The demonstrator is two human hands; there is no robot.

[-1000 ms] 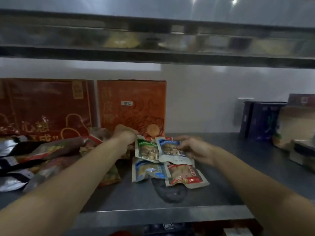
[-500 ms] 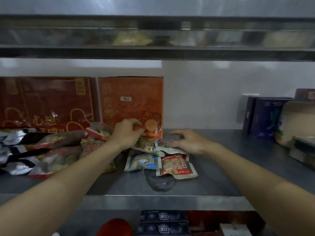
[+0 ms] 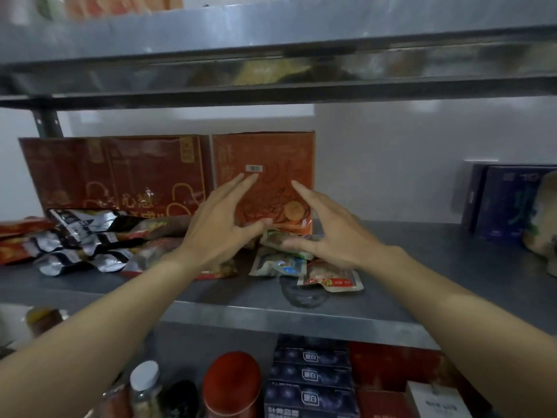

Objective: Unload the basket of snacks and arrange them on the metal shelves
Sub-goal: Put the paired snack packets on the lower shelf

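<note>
Both hands hover with fingers spread wide and holding nothing: the left hand [image 3: 221, 220] and right hand [image 3: 328, 233] flank the small snack packets [image 3: 281, 260] lying flat on the metal shelf [image 3: 422, 267]. The packets sit at six o'clock from the fingertips, nearer the right hand, in front of the upright orange box [image 3: 263, 176].

Shop stockroom (metal shelves [image 3: 271, 312], boxed goods [image 3: 310, 375])

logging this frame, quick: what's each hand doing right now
Left hand: open, fingers spread, holding nothing.
Right hand: open, fingers spread above the small snack packets, holding nothing.
</note>
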